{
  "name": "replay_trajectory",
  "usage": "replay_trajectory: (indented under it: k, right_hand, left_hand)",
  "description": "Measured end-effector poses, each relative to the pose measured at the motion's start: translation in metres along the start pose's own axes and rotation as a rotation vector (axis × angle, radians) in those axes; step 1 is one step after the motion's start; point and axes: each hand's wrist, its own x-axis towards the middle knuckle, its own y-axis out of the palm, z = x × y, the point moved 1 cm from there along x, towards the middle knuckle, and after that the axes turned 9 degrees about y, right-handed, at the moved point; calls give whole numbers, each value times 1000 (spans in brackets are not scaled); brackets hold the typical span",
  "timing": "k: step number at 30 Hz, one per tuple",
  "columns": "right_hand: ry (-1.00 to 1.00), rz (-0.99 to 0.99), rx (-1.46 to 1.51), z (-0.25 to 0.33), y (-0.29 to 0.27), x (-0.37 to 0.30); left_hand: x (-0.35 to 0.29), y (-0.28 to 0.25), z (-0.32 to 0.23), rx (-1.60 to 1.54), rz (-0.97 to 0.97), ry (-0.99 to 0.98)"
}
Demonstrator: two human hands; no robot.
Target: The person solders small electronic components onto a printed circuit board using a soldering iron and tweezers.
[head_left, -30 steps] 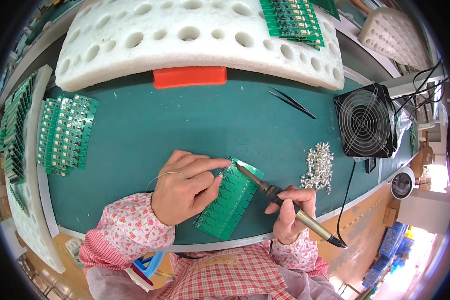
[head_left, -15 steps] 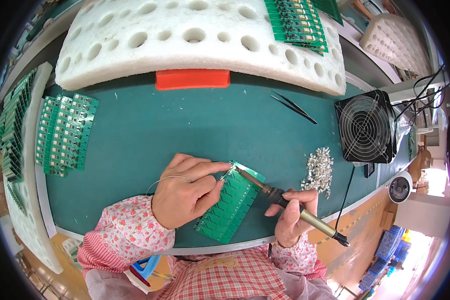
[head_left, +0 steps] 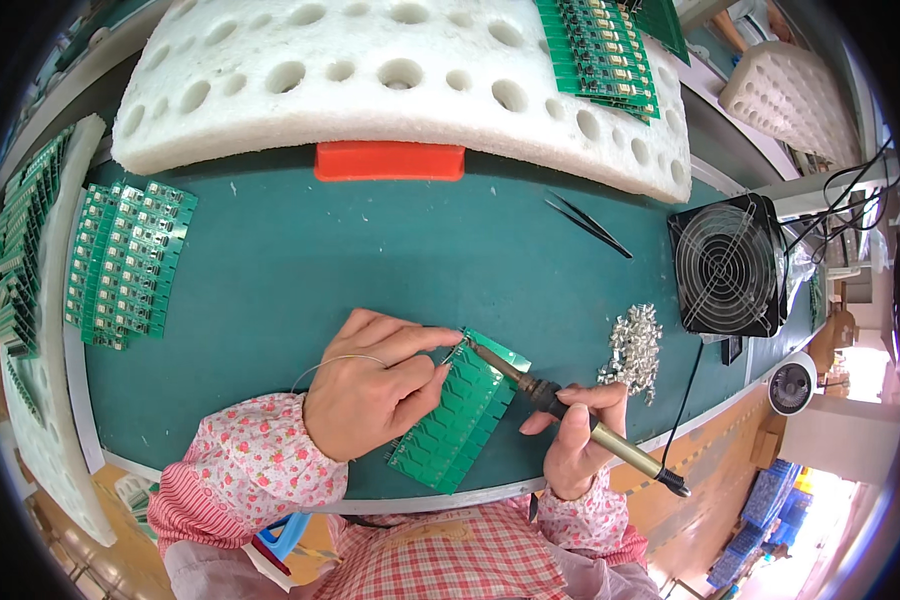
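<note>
My right hand (head_left: 582,440) is closed around the handle of a soldering iron (head_left: 545,393). The iron slants up and left, its tip at the upper left corner of a green circuit board (head_left: 452,420). This board lies tilted on the mat near the front edge. My left hand (head_left: 375,385) is closed in a pinch on a thin solder wire (head_left: 342,357), which loops over the back of the hand. Its index fingertip reaches the board's upper corner beside the iron's tip. Exactly where wire and tip meet is too small to make out.
Small silvery metal parts (head_left: 632,350) lie heaped right of the board, with black tweezers (head_left: 590,227) beyond. A fan (head_left: 725,265) stands at right. White foam (head_left: 370,110) and a red block (head_left: 390,161) are at the back. More circuit boards (head_left: 130,265) lie left.
The view has shifted slightly. The iron's handle end has moved a little left and down; its tip stays at the same board corner. My left hand keeps nearly the same pose.
</note>
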Motion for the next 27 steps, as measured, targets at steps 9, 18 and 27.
replay_trajectory:
  k: [9, 18, 27]
  right_hand:
    - [-218, 27, -214, 2, 4, 2]
    - [-198, -23, -149, -1, 1, 0]
    - [-73, -126, 11, 0, -2, 0]
  left_hand:
    - [2, 3, 0, 1, -64, 7]
    - [1, 2, 0, -17, -53, 7]
    - [3, 2, -2, -34, -59, -5]
